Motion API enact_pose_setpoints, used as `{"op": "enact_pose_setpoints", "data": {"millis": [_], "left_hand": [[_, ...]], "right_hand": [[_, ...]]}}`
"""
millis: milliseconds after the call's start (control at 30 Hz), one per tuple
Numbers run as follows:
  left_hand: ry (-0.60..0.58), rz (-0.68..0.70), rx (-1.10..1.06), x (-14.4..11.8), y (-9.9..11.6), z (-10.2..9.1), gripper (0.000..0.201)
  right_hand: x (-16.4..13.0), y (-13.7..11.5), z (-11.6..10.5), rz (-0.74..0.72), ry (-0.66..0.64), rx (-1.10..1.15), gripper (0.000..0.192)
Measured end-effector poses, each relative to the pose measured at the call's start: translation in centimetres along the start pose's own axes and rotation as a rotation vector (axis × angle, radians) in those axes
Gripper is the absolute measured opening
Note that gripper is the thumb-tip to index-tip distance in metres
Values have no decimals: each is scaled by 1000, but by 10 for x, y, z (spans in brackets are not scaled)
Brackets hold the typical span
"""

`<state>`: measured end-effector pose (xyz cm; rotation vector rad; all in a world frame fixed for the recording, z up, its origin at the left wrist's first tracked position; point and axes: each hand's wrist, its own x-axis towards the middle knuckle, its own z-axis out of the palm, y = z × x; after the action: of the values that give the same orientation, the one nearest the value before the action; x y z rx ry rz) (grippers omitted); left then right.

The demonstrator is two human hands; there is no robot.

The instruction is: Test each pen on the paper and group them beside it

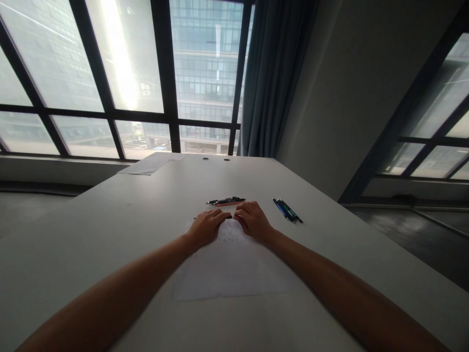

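My left hand (207,227) is closed around a dark pen (228,217), which lies crosswise, its black end poking out past the fingertips. Close against that end, my right hand (253,221) has its thumb and fingers curled into a pinch; what sits between them is too small to make out. Beneath both hands a white sheet of paper (230,278) lies on the table, with small dark marks near its far edge. Just beyond the hands rests a group of black pens (227,200) with a reddish one at its near side.
Several blue, green and black pens (287,210) lie side by side right of my right hand. More paper sheets (146,164) are at the far left of the white table (146,195). A blue curtain (267,83) and windows stand behind the table.
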<state>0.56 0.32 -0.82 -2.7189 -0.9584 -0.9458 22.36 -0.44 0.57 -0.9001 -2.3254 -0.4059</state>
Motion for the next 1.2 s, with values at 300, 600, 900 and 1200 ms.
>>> {"op": "enact_pose_setpoints", "data": {"millis": [300, 600, 900, 1200], "left_hand": [[49, -27, -76, 0, -1, 2, 27], [52, -54, -71, 0, -1, 3, 28], [36, -98, -56, 0, -2, 4, 31], [46, -49, -93, -1, -4, 6, 29]], "right_hand": [[-8, 30, 6, 419, -3, -143, 21], [-8, 32, 10, 483, -128, -21, 12], [0, 11, 6, 308, 108, 470, 12], [1, 6, 7, 304, 104, 503, 13]]}}
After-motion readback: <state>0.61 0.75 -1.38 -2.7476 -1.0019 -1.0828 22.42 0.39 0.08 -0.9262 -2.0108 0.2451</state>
